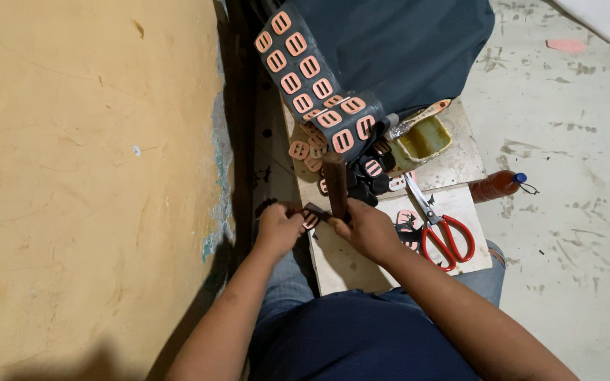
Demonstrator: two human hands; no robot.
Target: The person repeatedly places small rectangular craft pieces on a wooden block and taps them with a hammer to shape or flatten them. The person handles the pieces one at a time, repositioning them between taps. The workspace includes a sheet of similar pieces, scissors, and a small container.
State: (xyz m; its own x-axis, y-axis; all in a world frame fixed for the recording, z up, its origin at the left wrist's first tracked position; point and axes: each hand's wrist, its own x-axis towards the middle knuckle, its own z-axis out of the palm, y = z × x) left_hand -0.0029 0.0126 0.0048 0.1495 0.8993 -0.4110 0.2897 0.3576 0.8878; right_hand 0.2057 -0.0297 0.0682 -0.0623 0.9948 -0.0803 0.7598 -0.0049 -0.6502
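Overhead view of a seated person at a low wooden work board (351,264), taken here as the landmark. The left hand (278,229) lies at the board's left edge, fingers curled shut around a small dark piece (313,214) with an orange patch, which reaches from that hand onto the board's near left corner. The right hand (368,229) rests over the board just beside the left one, its fingers wrapped tight around the lower end of a dark brown upright tool handle (335,182); what the handle ends in cannot be told. The handle rises from the board's middle, and its top stands in front of a dark strip (308,74) covered with orange slotted buckle shapes, which hangs down onto the far end of the board from beyond it. Loose orange buckle pieces (305,152) and black scraps (368,185) are heaped at the foot of the strip, on the far part of the board. Red-handled scissors (440,229) lie on the board's right part, blades pointing away from the person. A shallow container of yellowish liquid (423,139) with a brush (418,118) across it sits at the far right corner. An orange bottle (497,185) lies on the floor just off the board's right edge.
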